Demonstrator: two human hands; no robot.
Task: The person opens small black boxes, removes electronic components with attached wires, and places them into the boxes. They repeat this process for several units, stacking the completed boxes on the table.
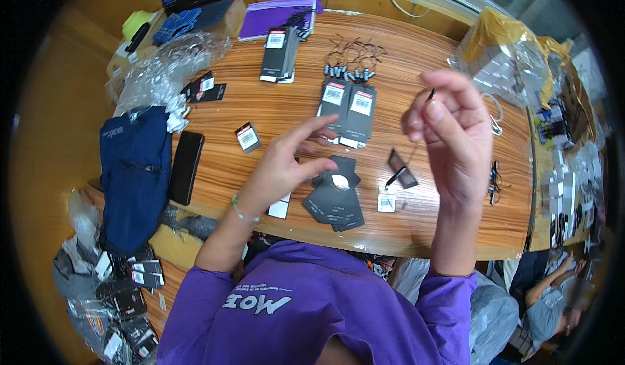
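Observation:
My right hand point(456, 127) is raised over the right half of the table, thumb and fingers pinching the black tip of a hang tag string point(431, 94). Its thin cord runs down toward a small dark tag point(403, 169) and a white barcode tag point(386, 201). Whether these touch the table, I cannot tell. My left hand point(293, 153) is held out with thumb and fingers apart and nothing between them. Below its thumb lies a loose pile of dark grey tags point(335, 199). Just past its fingertips are two stacks of barcoded grey tags point(359, 111), with strings point(351, 52) fanned out behind.
Another tag stack point(278, 56) stands farther back, near a purple bag point(270, 18). At left lie a black phone point(186, 168), navy folded cloth point(133, 176) and clear plastic point(169, 65). A wrapped box point(491, 65) sits back right. Another person point(550, 306) is at lower right.

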